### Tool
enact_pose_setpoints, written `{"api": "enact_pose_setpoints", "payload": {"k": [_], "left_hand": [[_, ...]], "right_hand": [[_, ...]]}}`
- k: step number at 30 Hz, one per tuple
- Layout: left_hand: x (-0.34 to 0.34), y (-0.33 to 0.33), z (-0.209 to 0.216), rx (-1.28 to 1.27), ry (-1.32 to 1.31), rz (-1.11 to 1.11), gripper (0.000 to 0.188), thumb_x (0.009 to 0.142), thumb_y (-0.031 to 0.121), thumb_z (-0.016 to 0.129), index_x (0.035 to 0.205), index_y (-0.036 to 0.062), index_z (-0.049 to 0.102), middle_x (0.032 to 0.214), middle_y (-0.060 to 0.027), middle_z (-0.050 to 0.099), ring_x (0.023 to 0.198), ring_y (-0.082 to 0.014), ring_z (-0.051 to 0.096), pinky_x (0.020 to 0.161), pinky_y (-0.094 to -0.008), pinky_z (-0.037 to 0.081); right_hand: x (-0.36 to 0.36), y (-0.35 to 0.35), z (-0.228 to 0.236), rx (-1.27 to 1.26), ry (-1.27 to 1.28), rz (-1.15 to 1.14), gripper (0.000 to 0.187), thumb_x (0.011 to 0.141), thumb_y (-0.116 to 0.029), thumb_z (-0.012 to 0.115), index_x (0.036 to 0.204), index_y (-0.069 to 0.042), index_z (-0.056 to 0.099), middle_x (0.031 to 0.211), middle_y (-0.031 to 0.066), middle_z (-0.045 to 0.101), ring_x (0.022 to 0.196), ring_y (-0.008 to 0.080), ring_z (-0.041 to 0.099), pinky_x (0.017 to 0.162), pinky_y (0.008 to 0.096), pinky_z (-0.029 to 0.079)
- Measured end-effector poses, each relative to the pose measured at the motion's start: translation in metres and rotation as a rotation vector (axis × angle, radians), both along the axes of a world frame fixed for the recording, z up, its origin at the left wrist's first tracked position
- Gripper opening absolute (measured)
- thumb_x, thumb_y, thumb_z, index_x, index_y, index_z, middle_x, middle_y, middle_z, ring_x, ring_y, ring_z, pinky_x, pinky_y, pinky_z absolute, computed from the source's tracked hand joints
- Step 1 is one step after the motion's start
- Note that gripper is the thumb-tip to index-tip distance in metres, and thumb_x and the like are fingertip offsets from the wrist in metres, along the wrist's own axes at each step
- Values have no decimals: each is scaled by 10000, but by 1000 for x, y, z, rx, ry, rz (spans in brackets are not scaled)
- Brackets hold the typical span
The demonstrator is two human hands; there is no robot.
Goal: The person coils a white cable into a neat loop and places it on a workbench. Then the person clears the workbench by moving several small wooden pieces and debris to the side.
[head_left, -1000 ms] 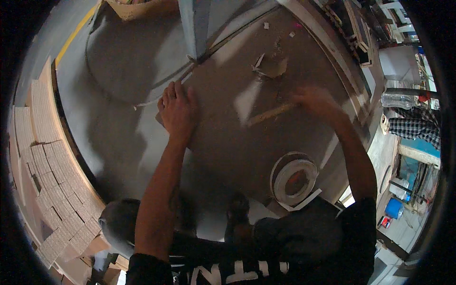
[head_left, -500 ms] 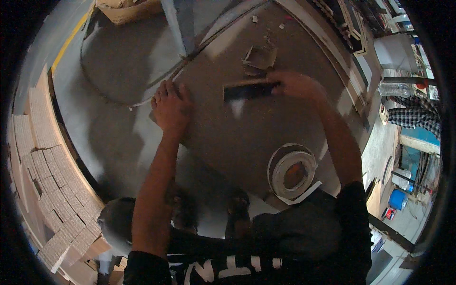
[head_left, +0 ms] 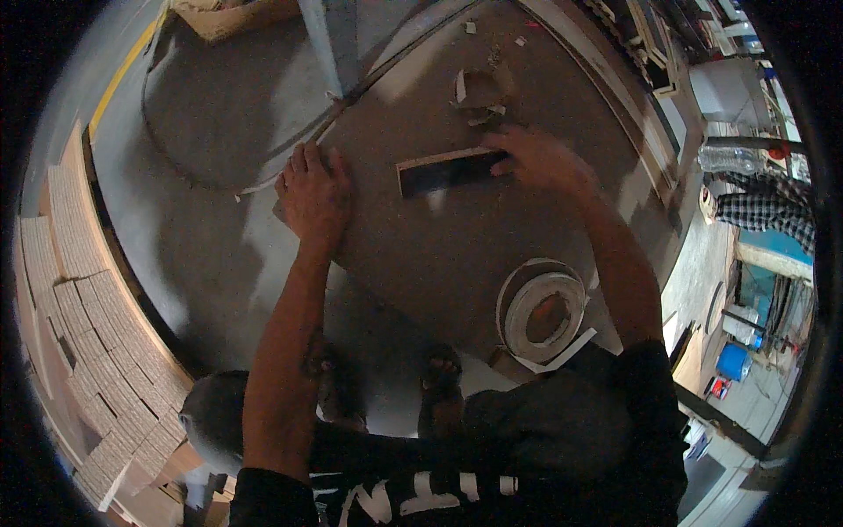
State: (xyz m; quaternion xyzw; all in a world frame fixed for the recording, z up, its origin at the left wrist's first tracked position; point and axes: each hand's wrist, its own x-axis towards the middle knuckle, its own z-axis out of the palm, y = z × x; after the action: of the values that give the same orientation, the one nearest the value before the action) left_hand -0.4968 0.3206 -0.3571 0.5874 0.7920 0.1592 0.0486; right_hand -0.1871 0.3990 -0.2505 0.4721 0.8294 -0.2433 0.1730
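Observation:
My right hand (head_left: 540, 161) grips the right end of a dark rectangular block (head_left: 448, 173) with a pale brown edge along its top and left sides. The block sits over the brown board surface (head_left: 421, 255) in front of me. At the left edge of that surface my left hand (head_left: 314, 191) lies palm down, its fingers stretched forward and slightly apart; what is under the palm is hidden. Nearer my body on the right stands a roll of pale banding or tape (head_left: 518, 321), its outer turn loose. Torn scraps (head_left: 481, 92) lie beyond my right hand.
A cable (head_left: 189, 182) loops over the floor at the left, past a grey metal post (head_left: 332, 44). A cardboard box (head_left: 233, 19) is at the far left. Stacked boards (head_left: 97, 325) fill the left side. On the right are a clear bottle (head_left: 731, 160) and another person's checked clothing (head_left: 764, 211).
My right hand and the dark block have shifted slightly to the left, and the block has tilted a little. My left hand has stayed at the surface's edge.

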Motion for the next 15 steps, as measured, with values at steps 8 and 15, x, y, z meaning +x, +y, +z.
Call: {"api": "enact_pose_setpoints", "payload": {"k": [8,15], "left_hand": [[3,2,1,66,37,-25,529,1028,427,433,1344,16,538,1369,-184,573,1275,-338,528,1080,-475,351],[-3,2,-1,-3,19,13,499,1028,408,431,1335,30,540,1341,-171,588,1270,-338,530,1088,-481,350]], "right_hand": [[49,59,-41,73,243,-170,382,920,-209,671,1256,-48,587,1268,168,610,1166,343,596,994,449,459],[97,42,-46,309,104,-19,354,905,-165,678,1229,-47,598,1183,178,642,1117,361,616,962,429,480]]}}
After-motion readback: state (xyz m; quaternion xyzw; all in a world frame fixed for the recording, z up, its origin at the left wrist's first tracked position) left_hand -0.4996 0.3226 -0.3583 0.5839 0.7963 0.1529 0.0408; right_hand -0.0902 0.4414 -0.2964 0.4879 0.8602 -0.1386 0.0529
